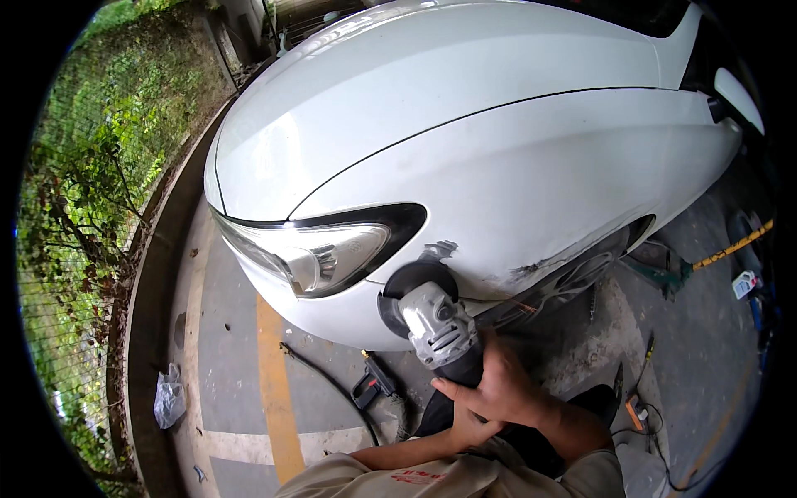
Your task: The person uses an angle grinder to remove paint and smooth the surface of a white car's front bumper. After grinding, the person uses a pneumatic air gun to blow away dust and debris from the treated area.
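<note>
Right hand (pixel 502 382) closed round the dark rear body of the grinder (pixel 437 324), thumb laid across on the left side. Left hand (pixel 471 425) low beneath the right wrist, partly hidden; gripping or merely resting there, cannot tell. Of the two, right nearer to the working end.

Grinder held in front of the body, at the front corner of the white car (pixel 531 174), below and to the right of the headlight (pixel 332 257). Long axis slanting from lower right, at the grip, to upper left, at the silver head. Black disc (pixel 422 276) ahead of the right hand and a little left, close against the panel by the headlight's lower corner. Touching or just clear: cannot tell from this angle. Dark scuff (pixel 440 249) just above the disc's upper edge; more dark marks to the right, along the wheel arch, above the wheel (pixel 573 282).

On the floor, left of the knees: black trigger gun (pixel 378 378) and, beside it, a dark hose (pixel 332 386). Farther left, near the kerb, a clear plastic bag (pixel 169 398). Right of the arms, an orange tool (pixel 637 412) beside a thin cable.
</note>
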`<control>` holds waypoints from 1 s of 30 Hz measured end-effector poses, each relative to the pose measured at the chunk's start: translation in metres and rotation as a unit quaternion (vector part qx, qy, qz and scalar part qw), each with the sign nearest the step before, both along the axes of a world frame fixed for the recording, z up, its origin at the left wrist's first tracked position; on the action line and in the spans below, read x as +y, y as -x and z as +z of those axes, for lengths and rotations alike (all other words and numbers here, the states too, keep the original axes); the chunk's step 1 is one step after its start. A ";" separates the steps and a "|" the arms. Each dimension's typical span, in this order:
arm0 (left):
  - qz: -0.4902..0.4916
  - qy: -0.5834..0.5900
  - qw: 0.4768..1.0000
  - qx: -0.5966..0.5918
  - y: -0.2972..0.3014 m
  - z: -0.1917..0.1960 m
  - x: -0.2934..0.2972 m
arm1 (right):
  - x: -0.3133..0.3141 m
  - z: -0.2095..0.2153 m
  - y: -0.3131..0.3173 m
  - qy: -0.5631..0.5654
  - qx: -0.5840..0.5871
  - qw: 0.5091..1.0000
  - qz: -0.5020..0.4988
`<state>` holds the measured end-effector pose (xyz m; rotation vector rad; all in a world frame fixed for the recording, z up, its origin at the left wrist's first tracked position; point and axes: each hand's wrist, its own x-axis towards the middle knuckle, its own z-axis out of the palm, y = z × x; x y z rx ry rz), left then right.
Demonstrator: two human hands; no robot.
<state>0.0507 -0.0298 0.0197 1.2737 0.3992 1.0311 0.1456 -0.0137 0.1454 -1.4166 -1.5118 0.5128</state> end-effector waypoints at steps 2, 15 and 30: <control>-0.037 -0.063 0.997 0.033 0.003 -0.005 0.010 | 0.001 0.007 -0.002 0.032 0.020 0.999 -0.012; -0.006 -0.027 0.999 -0.020 -0.012 0.008 0.001 | -0.003 0.014 -0.005 0.006 -0.049 0.998 -0.023; -0.039 -0.015 0.999 -0.030 -0.018 -0.005 -0.007 | -0.009 0.018 -0.003 0.043 -0.108 0.992 -0.053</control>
